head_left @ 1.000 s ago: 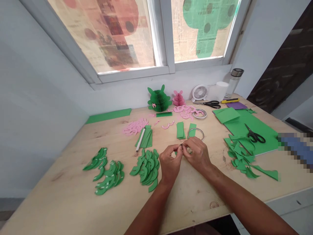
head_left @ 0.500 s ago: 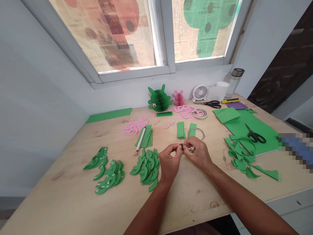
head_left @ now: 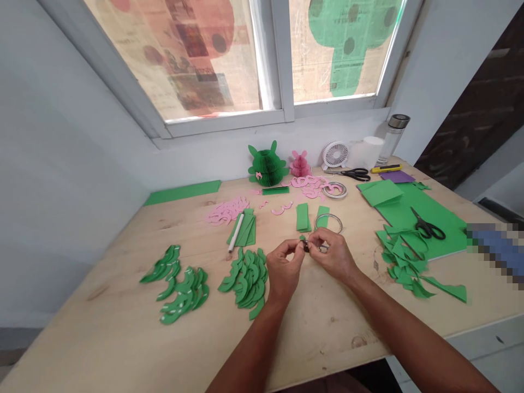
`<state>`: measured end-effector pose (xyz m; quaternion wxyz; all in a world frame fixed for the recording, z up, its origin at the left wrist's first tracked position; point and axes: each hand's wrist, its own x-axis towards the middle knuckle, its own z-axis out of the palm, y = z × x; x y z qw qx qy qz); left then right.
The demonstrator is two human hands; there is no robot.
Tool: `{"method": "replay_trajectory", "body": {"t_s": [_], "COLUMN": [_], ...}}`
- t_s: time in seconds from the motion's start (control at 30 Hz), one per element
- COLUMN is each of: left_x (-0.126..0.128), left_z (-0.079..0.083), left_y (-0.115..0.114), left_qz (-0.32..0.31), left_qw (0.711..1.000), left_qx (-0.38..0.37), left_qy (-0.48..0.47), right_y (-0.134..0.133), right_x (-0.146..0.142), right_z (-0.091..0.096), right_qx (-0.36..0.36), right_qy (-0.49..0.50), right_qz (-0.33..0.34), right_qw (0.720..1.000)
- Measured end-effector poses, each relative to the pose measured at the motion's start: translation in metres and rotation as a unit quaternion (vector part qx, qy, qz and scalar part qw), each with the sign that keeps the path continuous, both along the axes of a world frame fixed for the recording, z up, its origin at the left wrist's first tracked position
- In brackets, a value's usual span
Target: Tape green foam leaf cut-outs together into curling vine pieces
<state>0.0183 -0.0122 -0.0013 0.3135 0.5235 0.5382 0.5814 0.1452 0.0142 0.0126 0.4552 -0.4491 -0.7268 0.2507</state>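
Note:
Over the middle of the table, my left hand (head_left: 284,267) and my right hand (head_left: 333,254) meet, fingertips pinched together. Between them is a small dark item (head_left: 305,246), too small and covered to name; a scrap of green (head_left: 302,238) shows above it. Something thin and greyish pokes out under my right fingers. Left of my left hand lies a heap of curved green paper pieces (head_left: 248,281). Just beyond my right hand are a roll of tape (head_left: 328,223) and a green paper strip (head_left: 323,214); folded green strips (head_left: 302,217) lie to their left.
Farther left are green pieces with white marks (head_left: 186,292). A white pen (head_left: 236,233) rests on green strips. Pink cutouts (head_left: 227,210) and a green honeycomb figure (head_left: 267,166) stand farther back. At right are black scissors (head_left: 428,225), green scraps (head_left: 403,262) and a glass bottle (head_left: 393,139).
My fingers have shifted slightly around the small dark item, and a scrap of green now shows above it. My right hand has moved a little. The things on the table have not moved.

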Motion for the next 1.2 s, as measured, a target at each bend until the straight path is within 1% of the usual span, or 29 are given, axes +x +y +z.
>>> {"method": "replay_trajectory", "body": {"t_s": [0.3, 0.57, 0.93, 1.2], "left_x": [-0.0004, -0.0002, -0.0005, 0.0007], "left_z": [-0.0011, 0.0004, 0.0007, 0.0030], "left_y": [0.0006, 0.0003, -0.0001, -0.0006], "left_qz": [-0.009, 0.003, 0.002, 0.000], "left_qw": [1.000, 1.000, 1.000, 1.000], "left_qx": [-0.001, -0.015, -0.007, -0.008], "left_qy": [-0.012, -0.005, 0.014, 0.005], "right_y": [0.0032, 0.0041, 0.0041, 0.0047], "right_x": [0.0040, 0.0057, 0.0087, 0.0104], "right_z": [0.0018, 0.0041, 0.0055, 0.0058], "right_qx": [-0.049, -0.099, -0.153, -0.194], "right_qy": [0.020, 0.034, 0.040, 0.091], "right_qz": [0.018, 0.021, 0.043, 0.067], "right_qw": [0.998, 0.994, 0.987, 0.974]}}
